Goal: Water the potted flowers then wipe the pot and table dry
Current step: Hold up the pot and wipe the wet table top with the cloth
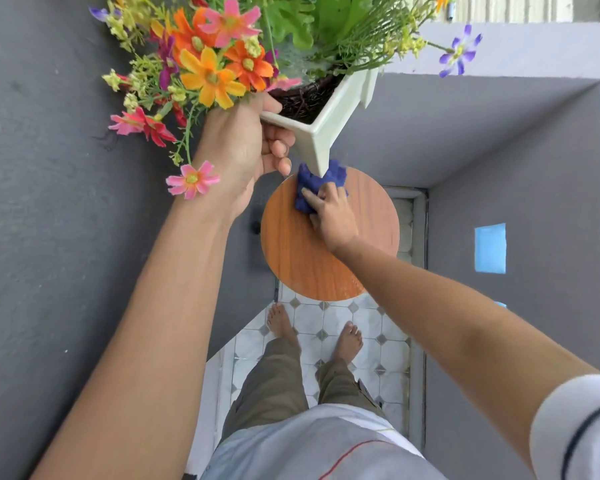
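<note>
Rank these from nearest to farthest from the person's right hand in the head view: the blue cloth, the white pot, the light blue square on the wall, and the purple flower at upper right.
Measured from the right hand:
1. Blue cloth: under its fingers, on the round table.
2. White pot: just above, held up by the left hand.
3. Light blue square: off to the right, on the grey wall.
4. Purple flower: far upper right.

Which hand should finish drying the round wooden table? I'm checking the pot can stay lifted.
Right. The right hand already presses the blue cloth on the round wooden table, while the left hand is busy holding the white flower pot above it.
</note>
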A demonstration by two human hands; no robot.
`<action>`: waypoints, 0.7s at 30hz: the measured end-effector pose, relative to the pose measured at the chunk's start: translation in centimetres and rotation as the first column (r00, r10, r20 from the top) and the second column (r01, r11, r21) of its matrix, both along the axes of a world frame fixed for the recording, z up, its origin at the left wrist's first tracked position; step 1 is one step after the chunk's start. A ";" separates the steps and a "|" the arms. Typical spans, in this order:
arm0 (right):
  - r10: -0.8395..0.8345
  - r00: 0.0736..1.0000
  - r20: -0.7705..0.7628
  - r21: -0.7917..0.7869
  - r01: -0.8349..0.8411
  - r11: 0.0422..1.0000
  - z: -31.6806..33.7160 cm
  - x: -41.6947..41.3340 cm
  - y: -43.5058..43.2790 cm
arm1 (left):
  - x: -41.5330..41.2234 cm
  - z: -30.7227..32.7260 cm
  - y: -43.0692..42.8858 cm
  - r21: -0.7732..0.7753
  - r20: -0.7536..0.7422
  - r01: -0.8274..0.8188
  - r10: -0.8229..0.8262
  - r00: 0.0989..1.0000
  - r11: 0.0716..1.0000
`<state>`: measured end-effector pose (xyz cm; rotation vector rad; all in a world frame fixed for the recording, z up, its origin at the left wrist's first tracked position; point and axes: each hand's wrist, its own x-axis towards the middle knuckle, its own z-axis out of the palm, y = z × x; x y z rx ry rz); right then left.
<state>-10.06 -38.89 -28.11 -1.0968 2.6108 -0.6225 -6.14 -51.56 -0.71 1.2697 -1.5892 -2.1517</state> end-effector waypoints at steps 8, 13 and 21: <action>0.651 0.759 0.031 -0.019 -0.650 0.759 -1.1 9.4 6.5 | 0.4 -0.6 0.4 -0.016 0.033 0.012 -0.011 0.999 1.000; 0.256 0.963 -0.085 -0.010 -0.257 0.966 -0.3 -0.2 6.7 | 0.6 -0.5 0.9 -0.012 0.035 0.020 -0.019 0.999 1.000; -0.214 0.977 -0.021 0.032 0.214 0.976 -0.2 -1.4 7.0 | 0.8 -0.7 1.8 -0.033 0.055 0.040 -0.038 0.998 0.999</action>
